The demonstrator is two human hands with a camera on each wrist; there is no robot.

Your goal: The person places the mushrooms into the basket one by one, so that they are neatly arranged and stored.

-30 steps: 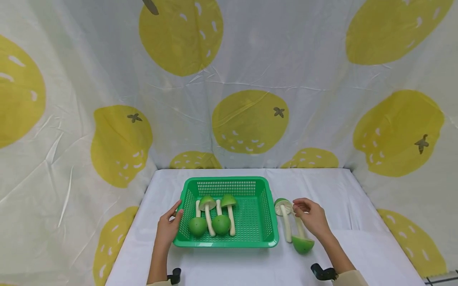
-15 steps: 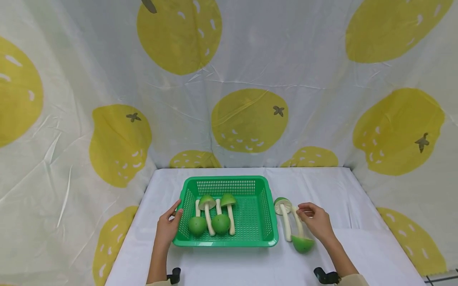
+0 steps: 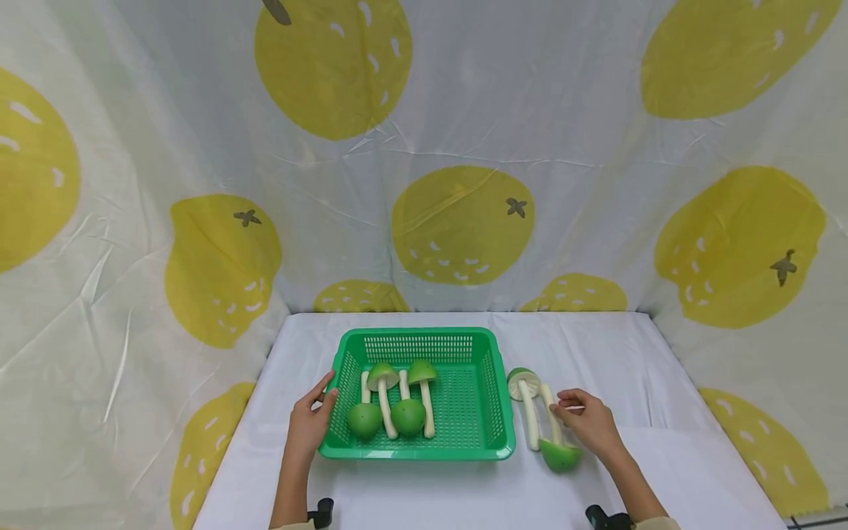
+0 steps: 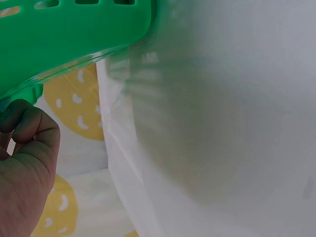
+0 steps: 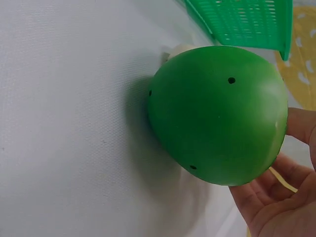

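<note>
A green plastic basket (image 3: 417,453) holds several toy mushrooms with green caps and pale stems, lying in a row at alternating ends. My left hand (image 3: 311,423) grips the basket's left rim between thumb and fingers. To the right of the basket, two more mushrooms lie side by side on the cloth. One mushroom (image 3: 532,419) has its cap at the far end; the other mushroom (image 3: 560,456) has its cap toward me. Loosely bent, the fingers of my right hand (image 3: 592,428) are beside that second stem, thumb tip right at it. The cap hides part of this hand in the right wrist view.
White cloth (image 3: 464,500) covers the table. Behind and at both sides hangs a white curtain (image 3: 583,221) printed with large yellow fruit. A black wrist camera (image 3: 323,513) shows on the left wrist, and another wrist camera (image 3: 606,520) on the right.
My right hand has moved back from the far end of the nearer-capped mushroom's stem, slightly right and toward me. The left hand and basket have stayed in place.
</note>
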